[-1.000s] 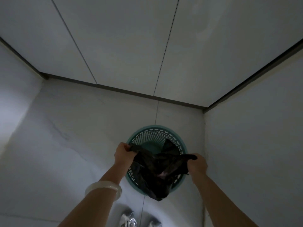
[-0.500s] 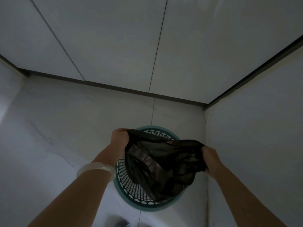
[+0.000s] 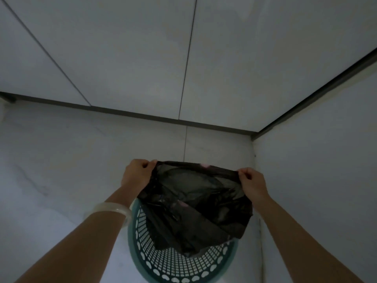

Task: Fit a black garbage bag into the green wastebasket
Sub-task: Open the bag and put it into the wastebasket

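Note:
The black garbage bag (image 3: 195, 205) hangs stretched wide between my two hands, its lower end drooping into the mouth of the green wastebasket (image 3: 163, 266). My left hand (image 3: 136, 174) pinches the bag's top edge at the left; my right hand (image 3: 253, 183) pinches it at the right. The basket is round with a lattice wall and stands on the floor below the bag. Its far rim is hidden behind the bag. A pale bangle (image 3: 114, 211) circles my left wrist.
The basket stands in a corner: a white wall (image 3: 316, 180) rises close on the right, and white cabinet doors (image 3: 142, 58) with a dark base strip (image 3: 163, 118) face me. Pale marble-look floor (image 3: 51, 170) spreads to the left.
Both hands have raised the bag and pulled its top edge wider apart. The view has moved closer over the basket, which now sits lower in the frame.

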Motion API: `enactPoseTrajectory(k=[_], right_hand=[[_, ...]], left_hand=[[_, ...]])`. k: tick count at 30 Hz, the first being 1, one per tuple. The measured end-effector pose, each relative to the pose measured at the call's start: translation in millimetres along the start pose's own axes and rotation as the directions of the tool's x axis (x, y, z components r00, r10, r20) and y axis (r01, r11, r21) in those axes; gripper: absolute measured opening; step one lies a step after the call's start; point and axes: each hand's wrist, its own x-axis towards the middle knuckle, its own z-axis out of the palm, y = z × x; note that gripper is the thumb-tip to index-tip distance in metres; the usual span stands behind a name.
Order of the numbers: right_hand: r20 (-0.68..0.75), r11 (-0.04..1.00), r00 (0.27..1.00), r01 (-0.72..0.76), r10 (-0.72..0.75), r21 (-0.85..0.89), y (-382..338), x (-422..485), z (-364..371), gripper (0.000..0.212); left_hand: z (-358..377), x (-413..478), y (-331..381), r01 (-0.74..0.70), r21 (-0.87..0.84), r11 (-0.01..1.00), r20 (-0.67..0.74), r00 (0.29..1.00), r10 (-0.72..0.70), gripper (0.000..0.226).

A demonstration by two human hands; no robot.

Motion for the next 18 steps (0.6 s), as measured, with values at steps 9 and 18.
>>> enactPoseTrajectory(k=[9, 18], right_hand=[[0.128, 0.918, 0.984, -0.063, 0.122, -0.39, 42, 19, 41, 0.034], [0.108, 0.902, 0.897, -0.418, 0.428, -0.108, 58, -69, 11, 0.084]], left_hand=[[15, 4, -55, 0.386, 0.229, 0.894, 0.181, 0.885, -0.429, 0.054], [-7, -76, -42, 0.518, -0.016, 0.855, 0.148, 0.847, -0.51, 0.08]])
